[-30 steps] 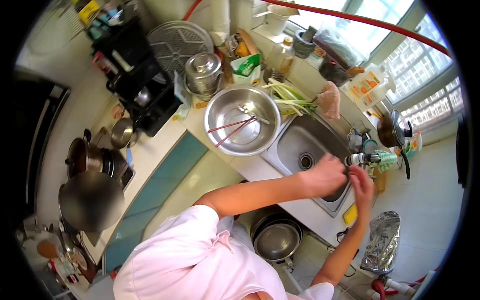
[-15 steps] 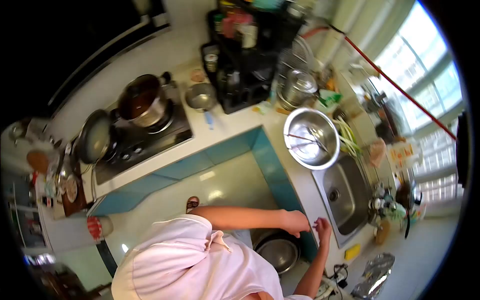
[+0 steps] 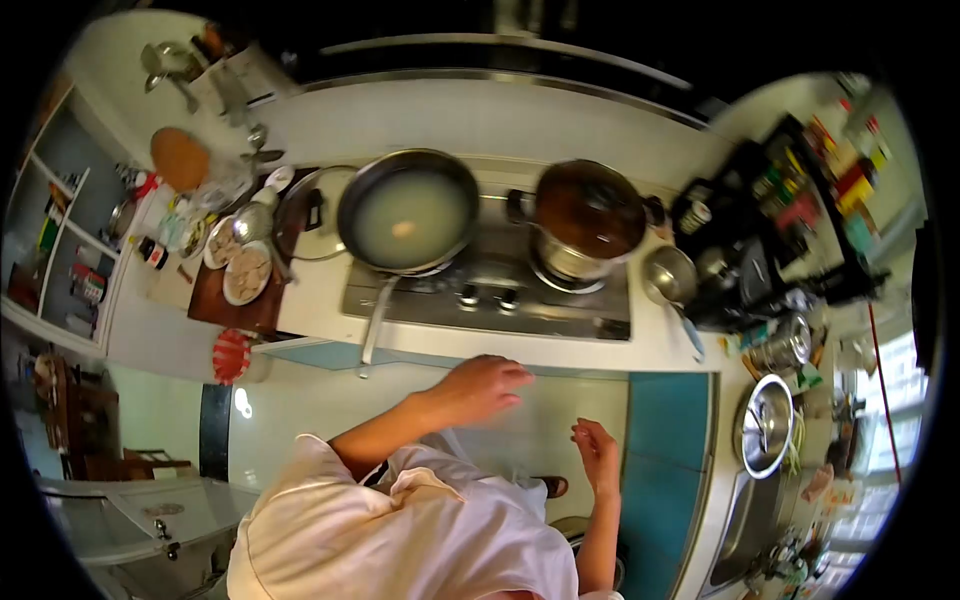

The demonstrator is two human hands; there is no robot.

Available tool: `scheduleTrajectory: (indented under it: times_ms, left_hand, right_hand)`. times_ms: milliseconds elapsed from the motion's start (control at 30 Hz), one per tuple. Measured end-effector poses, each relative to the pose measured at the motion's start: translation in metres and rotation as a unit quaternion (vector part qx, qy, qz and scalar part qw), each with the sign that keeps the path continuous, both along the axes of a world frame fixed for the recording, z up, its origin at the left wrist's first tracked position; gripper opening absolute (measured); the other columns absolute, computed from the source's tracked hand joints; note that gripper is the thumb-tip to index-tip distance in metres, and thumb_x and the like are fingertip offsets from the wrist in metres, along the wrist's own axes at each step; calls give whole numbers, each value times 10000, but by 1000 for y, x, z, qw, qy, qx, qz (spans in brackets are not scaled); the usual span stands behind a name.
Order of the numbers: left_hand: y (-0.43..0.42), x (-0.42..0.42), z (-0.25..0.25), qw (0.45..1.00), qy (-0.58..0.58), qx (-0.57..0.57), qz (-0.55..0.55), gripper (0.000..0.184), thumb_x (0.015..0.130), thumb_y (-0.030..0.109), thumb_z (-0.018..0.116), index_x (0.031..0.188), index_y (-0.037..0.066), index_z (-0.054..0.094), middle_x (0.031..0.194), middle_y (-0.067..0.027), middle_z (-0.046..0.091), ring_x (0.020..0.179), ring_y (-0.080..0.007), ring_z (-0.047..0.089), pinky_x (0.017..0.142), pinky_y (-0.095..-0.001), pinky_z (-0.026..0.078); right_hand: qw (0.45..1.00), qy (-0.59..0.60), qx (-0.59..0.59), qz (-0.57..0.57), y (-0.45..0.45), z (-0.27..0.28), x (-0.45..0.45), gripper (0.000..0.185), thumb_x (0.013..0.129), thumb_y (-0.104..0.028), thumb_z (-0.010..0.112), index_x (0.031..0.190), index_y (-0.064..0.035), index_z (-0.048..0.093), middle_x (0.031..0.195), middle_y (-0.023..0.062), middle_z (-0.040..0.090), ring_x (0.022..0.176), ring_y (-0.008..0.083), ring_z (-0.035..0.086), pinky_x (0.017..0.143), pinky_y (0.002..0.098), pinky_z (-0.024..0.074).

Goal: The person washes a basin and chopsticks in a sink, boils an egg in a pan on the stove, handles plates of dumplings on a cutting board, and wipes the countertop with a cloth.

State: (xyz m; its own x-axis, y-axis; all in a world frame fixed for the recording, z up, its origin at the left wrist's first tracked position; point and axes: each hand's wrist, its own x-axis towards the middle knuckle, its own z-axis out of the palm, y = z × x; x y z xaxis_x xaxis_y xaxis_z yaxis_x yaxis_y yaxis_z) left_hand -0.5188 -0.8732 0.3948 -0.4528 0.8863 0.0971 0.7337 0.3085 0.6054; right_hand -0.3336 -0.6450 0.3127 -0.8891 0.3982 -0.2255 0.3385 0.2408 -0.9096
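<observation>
"Two bare hands, and what do they hold?"

"Nothing that I can see. The left hand (image 3: 480, 388) hangs in front of the counter (image 3: 500, 346), fingers loosely stretched out; the right hand (image 3: 596, 453) is half curled, thumb and fingers apart."

"What's nearest the left?"

"The frying pan (image 3: 412, 161), on the left side of the stove (image 3: 440, 308). Its long handle (image 3: 376, 325) points towards the person, clear of the fingers."

"How would it handle?"

"Stiff and fairly heavy, I'd judge. Cloudy liquid (image 3: 432, 203) with a pale lump (image 3: 403, 229) lies in it, so a tilt could slosh it. I'd hold it by the outer part of the handle; the wall may be hot, though I can't see any flame."

"And the surfaces around it?"

"On the stove's right side stands a pot (image 3: 568, 258) with a lid (image 3: 592, 205) on it. A small saucepan (image 3: 668, 270) sits on the pale counter beyond. Left of the pan, a brown board (image 3: 215, 308) bears dishes of pale food (image 3: 246, 272)."

"The room?"

"A shiny pale floor (image 3: 330, 405), a blue cabinet (image 3: 665, 430) to the right, then a metal bowl (image 3: 742, 440) next to the sink (image 3: 750, 525)."
</observation>
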Motion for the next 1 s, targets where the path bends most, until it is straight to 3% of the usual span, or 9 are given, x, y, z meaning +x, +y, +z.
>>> scheduleTrajectory:
  times_ms: [100,200,467,500,600,667,733,833,1000]
  left_hand:
    - [-92,-53,-9,996,-29,-20,83,332,814,211,636,1106,57,604,1142,-119,597,1043,-294,567,889,-380,464]
    - [-160,-82,-11,987,-51,15,150,311,824,192,630,1100,51,602,1138,-118,600,1032,-297,572,874,-372,473]
    - [-304,-93,-25,939,12,90,332,276,793,131,671,1045,36,609,1070,-127,626,967,-313,598,819,-365,494]
    - [-324,-93,-31,924,-10,80,374,264,797,129,667,1038,38,613,1068,-127,627,962,-310,600,805,-363,499]
    - [-392,-90,-47,875,-50,97,472,239,807,125,657,1030,46,621,1052,-126,631,943,-289,609,771,-339,507]
    - [-449,-106,-77,829,-24,122,546,262,817,122,650,1064,39,620,1023,-108,647,913,-241,625,763,-302,508]
    - [-518,-133,-119,778,-87,187,593,281,831,141,652,1085,26,615,1018,-105,660,915,-187,636,787,-282,497]
    - [-600,-177,-131,758,-96,122,634,311,816,143,662,1095,17,610,1016,-113,663,924,-184,640,790,-289,503]
    - [-711,-268,-240,750,-136,135,633,305,822,161,659,1087,17,612,990,-117,667,901,-179,639,769,-299,508]
  right_hand:
    - [997,-10,-14,71,-87,10,-75,227,869,-61,596,1091,-18,609,930,75,666,792,135,620,677,254,483]
    - [983,-1,-14,183,-160,35,-132,225,897,-51,551,1103,30,587,968,127,663,838,180,652,759,286,512]
    - [927,19,-31,374,-301,91,-196,207,865,9,567,1067,-4,608,960,95,661,833,152,644,742,265,493]
    - [922,84,-43,376,-318,76,-201,210,851,-80,628,1058,-46,622,900,82,669,755,147,618,676,268,495]
    - [915,-9,-90,394,-361,58,-211,192,873,-75,601,1060,-36,610,904,79,670,775,131,632,720,254,492]
    - [908,-12,-153,390,-386,47,-222,184,902,-84,567,1072,-22,597,924,78,666,767,136,639,683,246,496]
    - [902,-25,-222,369,-416,32,-237,184,917,-89,548,1079,-14,592,937,78,663,761,145,641,649,244,499]
    - [912,-50,-188,360,-462,-23,-280,219,925,-155,553,1091,-14,572,917,72,654,765,142,647,604,235,497]
    - [941,-128,-221,220,-586,-95,-356,305,944,-305,518,1141,-75,545,1009,67,638,773,139,646,615,230,496]
